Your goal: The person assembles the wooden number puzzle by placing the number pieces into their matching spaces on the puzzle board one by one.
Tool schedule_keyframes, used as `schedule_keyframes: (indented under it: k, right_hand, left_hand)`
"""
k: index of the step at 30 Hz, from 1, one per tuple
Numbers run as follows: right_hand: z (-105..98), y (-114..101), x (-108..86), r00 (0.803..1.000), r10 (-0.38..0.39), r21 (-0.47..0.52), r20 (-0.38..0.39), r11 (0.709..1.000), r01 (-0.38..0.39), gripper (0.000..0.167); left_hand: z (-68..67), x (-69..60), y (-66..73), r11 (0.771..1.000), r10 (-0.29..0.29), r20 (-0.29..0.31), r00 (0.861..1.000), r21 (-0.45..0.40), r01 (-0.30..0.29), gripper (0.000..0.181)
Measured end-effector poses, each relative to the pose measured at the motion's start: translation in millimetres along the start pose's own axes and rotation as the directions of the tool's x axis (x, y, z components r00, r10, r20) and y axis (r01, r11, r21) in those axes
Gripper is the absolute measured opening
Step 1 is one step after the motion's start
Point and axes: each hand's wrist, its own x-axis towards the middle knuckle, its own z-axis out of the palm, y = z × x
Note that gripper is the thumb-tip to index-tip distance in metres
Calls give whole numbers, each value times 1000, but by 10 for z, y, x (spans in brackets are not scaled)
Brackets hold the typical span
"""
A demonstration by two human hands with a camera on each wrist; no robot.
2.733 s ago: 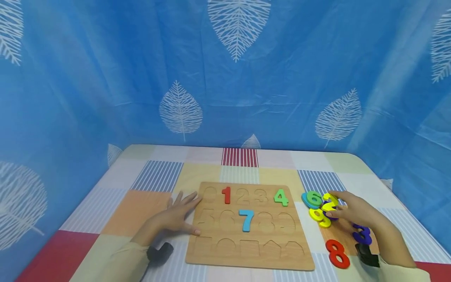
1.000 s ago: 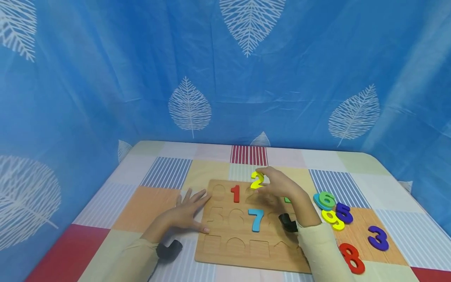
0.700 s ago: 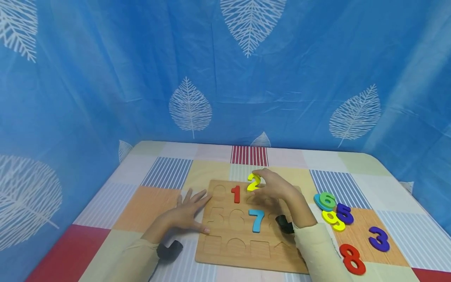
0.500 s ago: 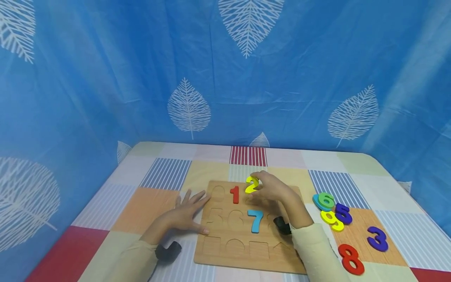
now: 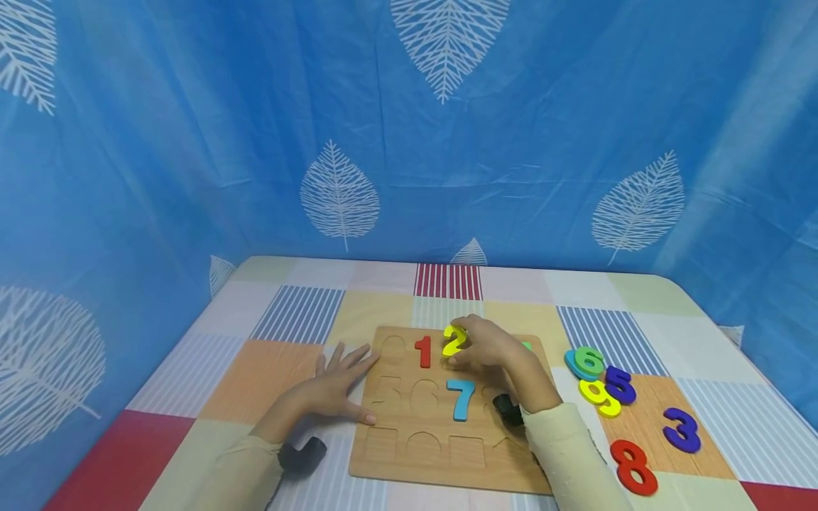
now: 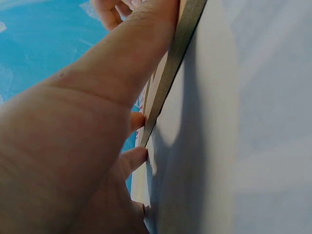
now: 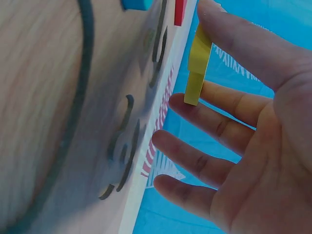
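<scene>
My right hand (image 5: 495, 345) pinches a yellow number 2 (image 5: 453, 343) between thumb and fingers over the top row of the wooden number board (image 5: 415, 420). In the right wrist view the yellow piece (image 7: 197, 63) is seen edge-on, apart from the board's face, while the other fingers (image 7: 195, 158) stay spread. Beside it in the top row sits a red 1 (image 5: 424, 352), and below is a blue 7 (image 5: 461, 399). The left hand (image 5: 326, 392) lies spread at the board's left side, its thumb and fingertips touching the edge. Part of a green 4 (image 5: 527, 345) shows behind the right hand.
Right of the board lie a green 6 (image 5: 589, 361) on a light-blue piece (image 5: 573, 365), a yellow 9 (image 5: 594, 392) overlapping another yellow piece, and a purple 5 (image 5: 620, 385). A purple 3 (image 5: 682, 431) and red 8 (image 5: 633, 468) lie nearer. Blue curtain (image 5: 409, 206) surrounds the table.
The right hand picked the yellow 2 from the pile and carried it left over the board. Lately it has come lower and slightly left. The left hand keeps its place at the board's edge.
</scene>
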Motion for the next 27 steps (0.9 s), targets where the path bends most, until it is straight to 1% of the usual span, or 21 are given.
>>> schedule_keyframes:
  k: [6,9,17,27]
  right_hand:
    - [41,3,-15,1000,14,-12,10,1000,-13,67]
    - [50,4,-13,1000,7,-32,8,999,-7,67]
    - [63,-7,-4,1000,8,-51,2,999,-8,65]
    - [70,-26,16,1000,-1,-89,-2,996,0,60]
  left_hand:
    - [-12,-6,-4,1000,13,0,1000,5,-13,103]
    - [-21,-11,-1,1000,17,2,1000,2,-17,103]
    - [-39,-11,11,1000,2,1,1000,-2,-2,104]
    - [-73,-3,-10,999,35,4,999,-7,-35,103]
